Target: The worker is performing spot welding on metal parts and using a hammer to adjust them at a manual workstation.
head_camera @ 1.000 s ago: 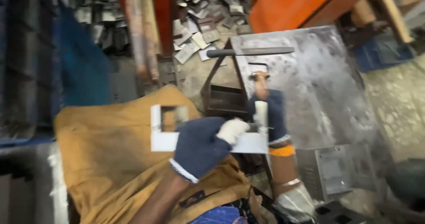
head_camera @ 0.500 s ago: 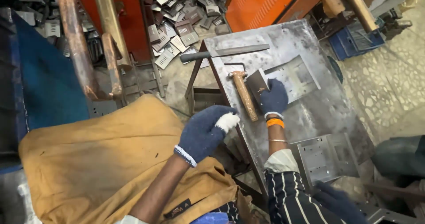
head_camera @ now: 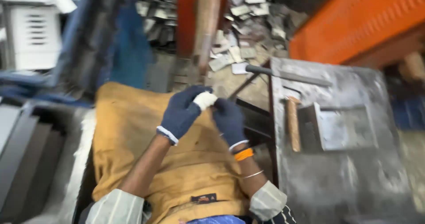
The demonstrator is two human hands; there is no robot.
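The whole view was smeared by motion. The left hand point(head_camera: 183, 113) and right hand point(head_camera: 229, 120) met over the yellow cloth point(head_camera: 133, 153), and the blur hid whether the gloved fingers gripped anything. The scrap pieces point(head_camera: 248, 34) on the floor were too smeared to tell apart. The metal table point(head_camera: 354, 184) ran off the bottom edge, its right edge lost in blur. The wooden pole point(head_camera: 207, 25) was cut off at the top, and both forearms at the bottom.

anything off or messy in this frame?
Yes: flat metal offcuts lie scattered loose on the floor beyond the metal table. The left glove has a white-wrapped fingertip, unlike the right glove.
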